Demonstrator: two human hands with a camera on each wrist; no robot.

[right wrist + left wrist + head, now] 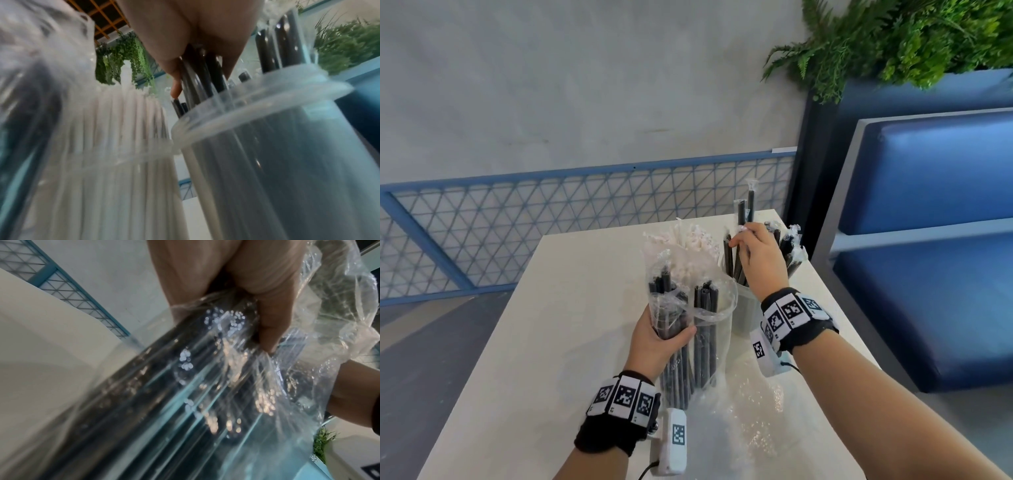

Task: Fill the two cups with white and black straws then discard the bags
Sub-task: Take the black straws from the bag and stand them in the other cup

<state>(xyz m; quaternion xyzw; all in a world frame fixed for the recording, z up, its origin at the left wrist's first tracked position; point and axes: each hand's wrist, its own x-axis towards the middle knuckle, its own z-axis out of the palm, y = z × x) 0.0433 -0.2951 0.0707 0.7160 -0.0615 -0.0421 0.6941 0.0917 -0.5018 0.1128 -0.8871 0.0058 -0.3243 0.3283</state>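
My left hand [657, 342] grips a clear bag of black straws [703, 329] upright above the table, its mouth open at the top. The left wrist view shows my fingers [267, 305] wrapped round that bag [185, 402]. My right hand [756, 257] holds a bunch of black straws [743, 212] standing in a clear cup [744, 315] at the back right. Close up, the fingers [195, 32] pinch the straws [205, 78] just above the cup's rim [267, 104]. White straws [698, 240] stand behind the bag in a second cup [115, 162].
The white table [551, 308] carries an empty crumpled clear bag [753, 411] near its front. A blue padded bench [928, 274] stands to the right. A blue mesh railing [551, 212] runs behind, with a green plant [893, 41] up at the right.
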